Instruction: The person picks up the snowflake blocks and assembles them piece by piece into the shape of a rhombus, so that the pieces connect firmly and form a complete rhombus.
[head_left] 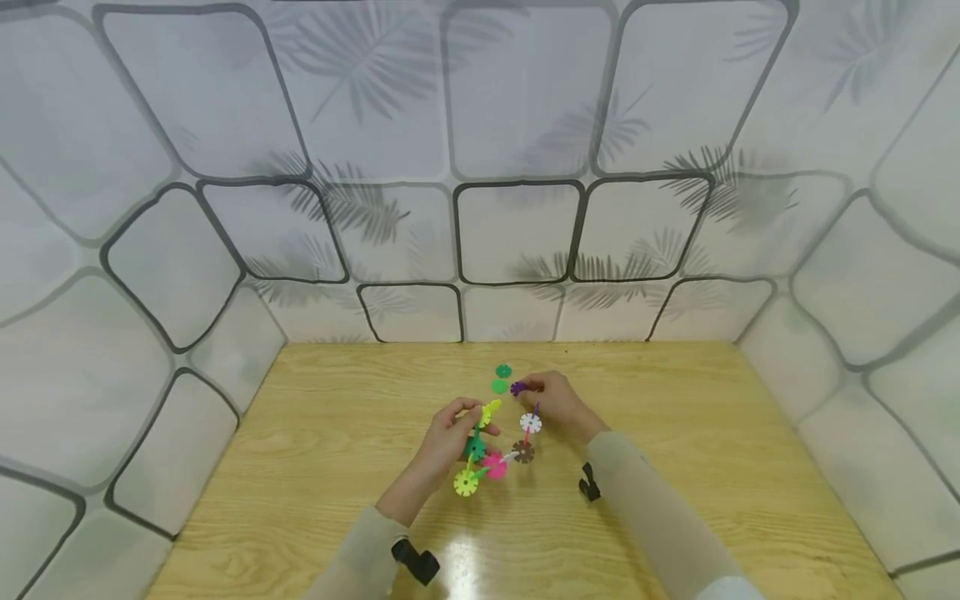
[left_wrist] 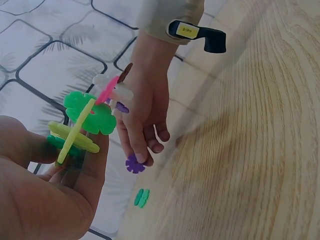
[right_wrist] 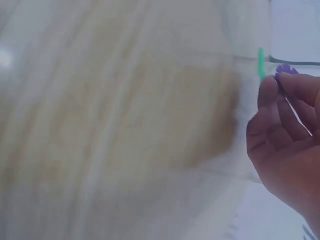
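My left hand [head_left: 442,442] grips one end of a curved chain of slotted plastic snowflake discs, by its yellow [head_left: 487,412] and green discs [head_left: 476,449]. Along the chain come a lower yellow disc [head_left: 466,482], a pink disc [head_left: 495,466], a brown disc [head_left: 523,452] and a white disc [head_left: 531,423], with thin edge-on discs between them. Between thumb and fingertips, my right hand [head_left: 558,404] pinches a loose purple disc [left_wrist: 135,164], apart from the chain. The right wrist view shows the same purple disc [right_wrist: 286,70] at the fingertips.
Two loose discs, one dark green [head_left: 503,371] and one bright green [head_left: 499,386], lie on the wooden table [head_left: 360,383] just beyond the hands. Patterned white walls [head_left: 517,233] enclose the table at the back and both sides. Black straps [head_left: 416,562] sit on both wrists.
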